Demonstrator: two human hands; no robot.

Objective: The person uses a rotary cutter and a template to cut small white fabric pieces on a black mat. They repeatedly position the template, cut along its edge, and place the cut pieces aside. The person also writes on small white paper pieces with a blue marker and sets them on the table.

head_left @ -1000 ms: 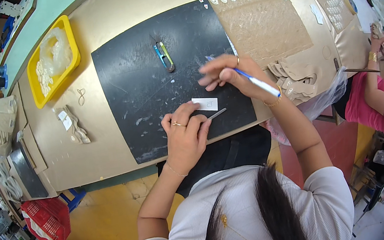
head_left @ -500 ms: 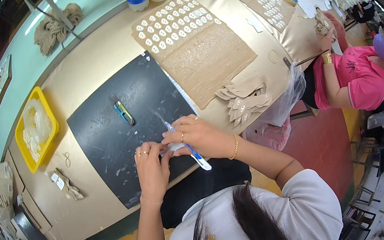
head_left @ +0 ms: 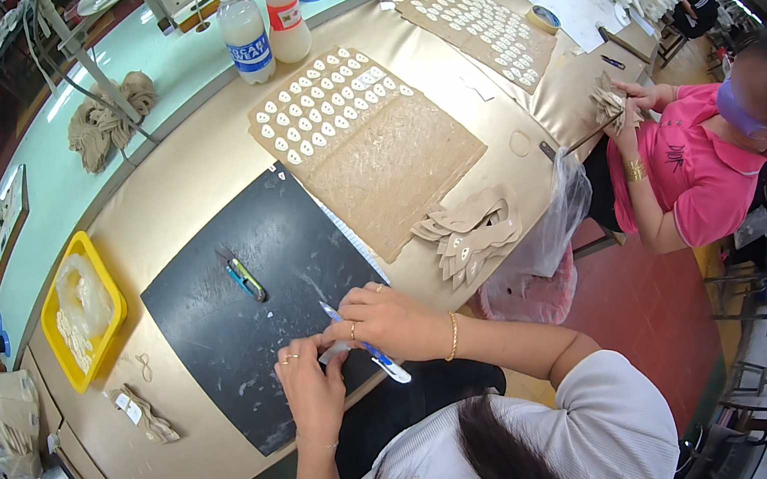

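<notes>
At the near edge of the black mat (head_left: 213, 370), both hands meet around a small whitish piece (head_left: 333, 351), mostly covered by my fingers. The fingers of my left hand (head_left: 312, 388) are closed on it from the left. My right hand (head_left: 393, 324) comes in from the right and grips a slim blue-and-white pen-shaped tool (head_left: 378, 357). One end of that tool points away over the mat, the other toward my body; its exact kind is unclear. Thread snips (head_left: 244, 277) with blue-green handles lie on the mat, beyond my hands.
A brown board (head_left: 380, 159) bears rows of white oval pieces. Beige fabric pieces (head_left: 468, 230) lie right of it. A yellow basket (head_left: 116, 310) stands left, bottles (head_left: 247, 39) at the back. A person in pink (head_left: 684, 154) works at the right.
The view has shifted, so the table sits lower in the picture. My hands remain together around the whitish piece, with the tool still in the right. The person in pink has brought both hands together.
</notes>
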